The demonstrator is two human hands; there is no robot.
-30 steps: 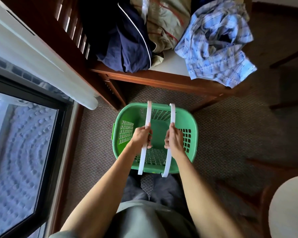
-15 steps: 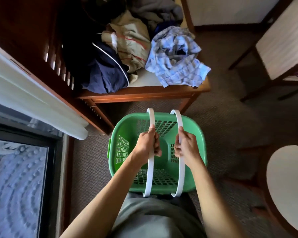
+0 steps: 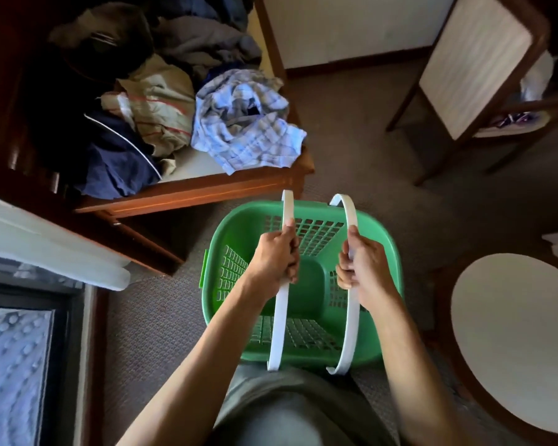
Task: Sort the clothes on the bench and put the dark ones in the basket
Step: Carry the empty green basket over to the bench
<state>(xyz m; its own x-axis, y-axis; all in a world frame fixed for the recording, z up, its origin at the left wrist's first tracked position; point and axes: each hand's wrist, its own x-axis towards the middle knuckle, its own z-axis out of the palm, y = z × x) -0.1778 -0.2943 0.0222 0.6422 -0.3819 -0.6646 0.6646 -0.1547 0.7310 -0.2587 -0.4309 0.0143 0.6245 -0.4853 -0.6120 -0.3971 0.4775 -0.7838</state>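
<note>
Both hands gripping basket (image 3: 387,252) handles, left hand (image 3: 276,257), right hand (image 3: 363,268); clothes (image 3: 123,162) lying ahead-left on bench (image 3: 203,191) (left hand nearer).

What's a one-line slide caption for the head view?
Both hands, left hand and right hand, grip the white handles of an empty green laundry basket beside the clothes-piled bench.

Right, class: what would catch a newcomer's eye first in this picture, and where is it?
The bright green plastic laundry basket at centre, empty, with the left hand and right hand each gripping one of its white handles. Behind it to the left, a wooden bench holds crumpled clothes: a navy garment, a beige one, a blue-and-white checked shirt.
</note>
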